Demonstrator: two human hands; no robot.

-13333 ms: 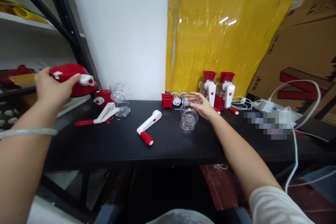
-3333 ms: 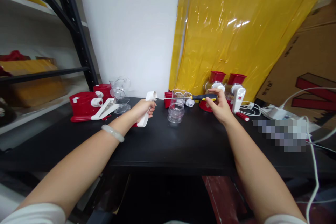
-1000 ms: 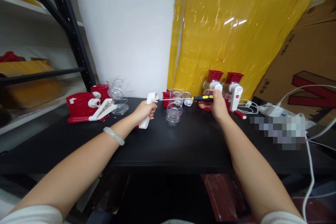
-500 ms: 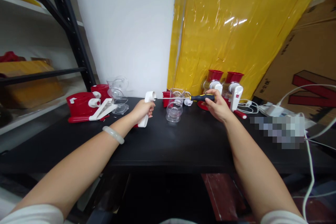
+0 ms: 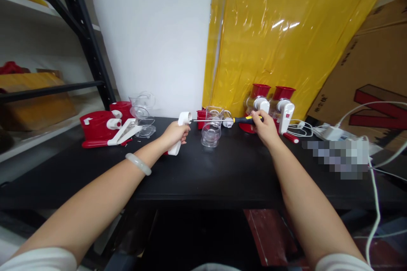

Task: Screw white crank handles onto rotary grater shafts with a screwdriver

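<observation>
My left hand (image 5: 175, 133) is closed around a white crank handle (image 5: 184, 117) with a red grip partly hidden at its lower end. In my right hand (image 5: 263, 127) is a screwdriver (image 5: 243, 120) with a black and yellow handle, held level. Its thin shaft points left, and the tip is at the round opening at the handle's upper end; whether it touches a screw inside I cannot tell. Behind the shaft, a clear plastic hopper (image 5: 210, 133) stands on the black table (image 5: 210, 178). A metal grater drum (image 5: 227, 118) lies just beyond it.
Red grater bases (image 5: 97, 129) with a white crank sit at the left, beside clear plastic parts (image 5: 144, 129). Two red and white rotary graters (image 5: 284, 108) stand at the back right. White cables (image 5: 375, 194) and a cardboard box (image 5: 375, 76) are on the right.
Both hands have shifted slightly to the right with the crank handle and screwdriver. My right hand's fingers have turned a little around the screwdriver's handle.
</observation>
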